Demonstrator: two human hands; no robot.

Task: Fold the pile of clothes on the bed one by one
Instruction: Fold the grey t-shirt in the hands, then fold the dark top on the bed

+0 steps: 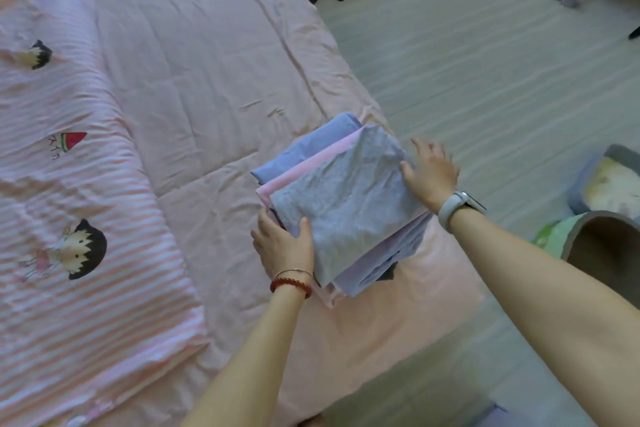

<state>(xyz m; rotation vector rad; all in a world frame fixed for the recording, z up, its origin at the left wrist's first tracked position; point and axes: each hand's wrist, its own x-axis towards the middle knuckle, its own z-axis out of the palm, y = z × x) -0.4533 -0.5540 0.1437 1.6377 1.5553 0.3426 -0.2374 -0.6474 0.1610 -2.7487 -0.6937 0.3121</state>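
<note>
Stack of folded clothes (341,205) sits at the bed (214,80) edge nearest the floor. Left hand (284,246) grips its near side, thumb on top; right hand (431,170) presses flat, fingers spread, on the far side. Soft, light, floppy layers likely slide; best held underneath.

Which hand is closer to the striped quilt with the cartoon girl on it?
Left. The left hand grips the stack of folded clothes on the side facing the striped quilt; the right hand rests on the stack's opposite side, by the bed's edge.
</note>
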